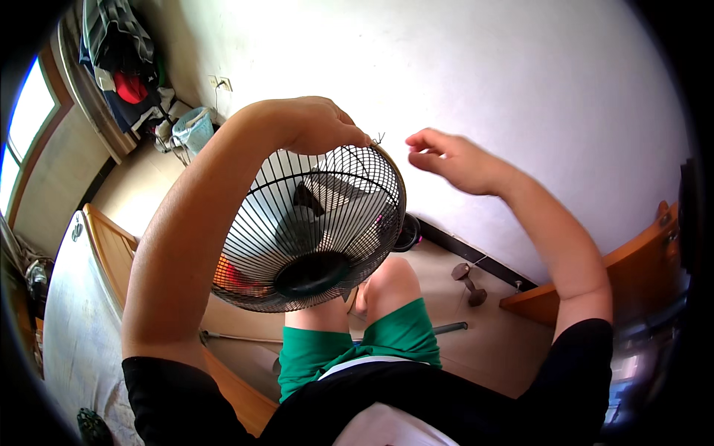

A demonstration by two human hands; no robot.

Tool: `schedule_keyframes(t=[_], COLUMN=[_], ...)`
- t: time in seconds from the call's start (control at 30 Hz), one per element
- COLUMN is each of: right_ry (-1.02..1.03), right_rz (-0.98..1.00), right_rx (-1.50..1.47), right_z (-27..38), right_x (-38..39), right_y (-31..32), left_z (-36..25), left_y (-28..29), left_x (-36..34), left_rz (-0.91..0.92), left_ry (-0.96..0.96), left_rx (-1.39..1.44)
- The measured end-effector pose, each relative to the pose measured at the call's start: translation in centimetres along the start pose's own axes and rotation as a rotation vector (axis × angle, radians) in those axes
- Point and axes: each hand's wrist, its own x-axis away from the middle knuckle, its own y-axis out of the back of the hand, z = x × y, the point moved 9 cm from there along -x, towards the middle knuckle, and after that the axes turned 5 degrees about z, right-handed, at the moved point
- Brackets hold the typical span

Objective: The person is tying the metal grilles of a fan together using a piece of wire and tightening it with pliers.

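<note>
A fan [316, 223] with a round black wire guard is in front of me, above my knees. Its blades show grey through the wires, and a dark round hub [312, 275] sits in the guard. My left hand [323, 128] reaches over the top and grips the guard's rim; its fingers are partly hidden behind the wrist. Close to its fingertips, a thin twisted wire or tie [380, 138] sticks up from the rim. My right hand [461, 160] hovers just right of the rim, not touching it. Its thumb and forefinger are curved with a gap between, and nothing shows in them.
A dumbbell [469, 285] lies on the tiled floor to the right, near a wooden door [632, 260]. A dark bin [409, 232] stands by the wall. At left are a bed [78, 320], a blue basket [194, 132] and hanging clothes [119, 44]. A pole [450, 328] lies behind my legs.
</note>
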Motion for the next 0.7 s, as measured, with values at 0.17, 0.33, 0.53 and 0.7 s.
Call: schedule_keyframes(t=[0.17, 0.33, 0.53, 0.7], right_ry=[0.171, 0.391, 0.249, 0.208], right_rz=[-0.019, 0.023, 0.136, 0.112], right_rx=[-0.517, -1.078, -1.323, -1.268], right_z=[-1.9, -0.5, -2.9, -1.7], right_x=[-2.6, -5.7, -8.3, -7.2], right_y=[-6.1, -9.0, -11.5, -10.9], left_z=[0.3, 0.4, 0.7, 0.4], left_y=[-0.1, -0.3, -0.3, -0.4], left_x=[-0.6, -0.4, -0.3, 0.0], left_rz=[0.017, 0.011, -0.025, -0.032], left_ry=[-0.016, 0.035, 0.015, 0.014], left_rx=[0.037, 0.051, 0.096, 0.069])
